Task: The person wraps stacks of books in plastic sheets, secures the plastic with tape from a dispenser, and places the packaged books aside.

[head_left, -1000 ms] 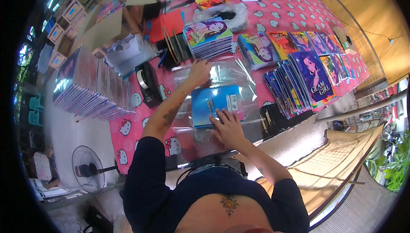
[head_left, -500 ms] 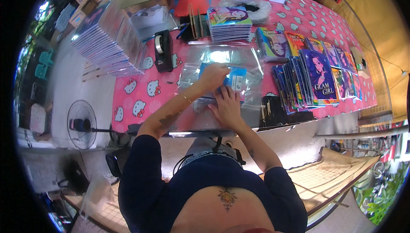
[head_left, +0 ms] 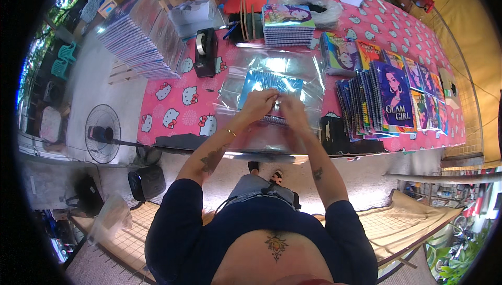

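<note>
A blue spiral notebook (head_left: 270, 83) lies on a pile of clear plastic sleeves (head_left: 246, 73) on the pink patterned table (head_left: 172, 108). My left hand (head_left: 258, 105) and my right hand (head_left: 293, 112) are close together over the near edge of the notebook, fingers pinched on the clear plastic around it. What exactly the fingertips grip is too small to tell apart.
A black tape dispenser (head_left: 205, 50) stands left of the sleeves. A tall stack of wrapped notebooks (head_left: 137, 36) sits at far left, another stack (head_left: 288, 25) behind, and fanned colourful notebooks (head_left: 384, 99) to the right. A floor fan (head_left: 102, 130) stands below the table's left end.
Both hands have drawn together at the notebook's near edge; a second ago the left hand reached further up the sleeve. My head has shifted, so the table sits more centred.
</note>
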`<action>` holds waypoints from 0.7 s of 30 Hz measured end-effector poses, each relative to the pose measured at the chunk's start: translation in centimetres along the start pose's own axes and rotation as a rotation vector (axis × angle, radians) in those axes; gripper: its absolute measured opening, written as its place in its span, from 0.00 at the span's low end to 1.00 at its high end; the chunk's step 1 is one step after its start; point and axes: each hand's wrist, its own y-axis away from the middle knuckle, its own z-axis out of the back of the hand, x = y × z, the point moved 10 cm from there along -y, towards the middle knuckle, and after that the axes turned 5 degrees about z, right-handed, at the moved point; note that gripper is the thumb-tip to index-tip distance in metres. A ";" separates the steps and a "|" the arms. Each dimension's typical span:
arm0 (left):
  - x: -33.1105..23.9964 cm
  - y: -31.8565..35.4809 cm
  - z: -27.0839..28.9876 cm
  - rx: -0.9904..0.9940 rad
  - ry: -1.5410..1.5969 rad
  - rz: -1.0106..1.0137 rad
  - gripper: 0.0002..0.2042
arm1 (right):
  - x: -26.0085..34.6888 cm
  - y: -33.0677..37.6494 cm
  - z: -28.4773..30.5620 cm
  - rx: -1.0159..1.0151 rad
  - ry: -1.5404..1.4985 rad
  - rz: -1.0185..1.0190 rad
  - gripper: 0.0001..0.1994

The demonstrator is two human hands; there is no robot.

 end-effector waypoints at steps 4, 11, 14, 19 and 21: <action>-0.8 0.4 -1.3 -0.102 -0.229 -0.255 0.11 | -2.8 0.4 13.6 -0.837 0.056 0.159 0.21; -0.2 0.2 -2.6 -0.057 -0.315 -0.277 0.13 | -14.5 4.1 13.4 -0.936 -0.664 -0.183 0.09; -0.5 0.7 -2.3 -0.090 -0.318 -0.277 0.13 | -2.6 4.0 14.0 -0.811 0.223 0.234 0.21; -0.3 1.0 -2.5 -0.057 -0.339 -0.293 0.15 | 7.5 3.6 0.6 -0.064 0.836 0.373 0.40; -0.2 0.8 -2.6 -0.012 -0.333 -0.259 0.16 | 5.9 3.1 -0.1 -0.061 0.885 0.354 0.39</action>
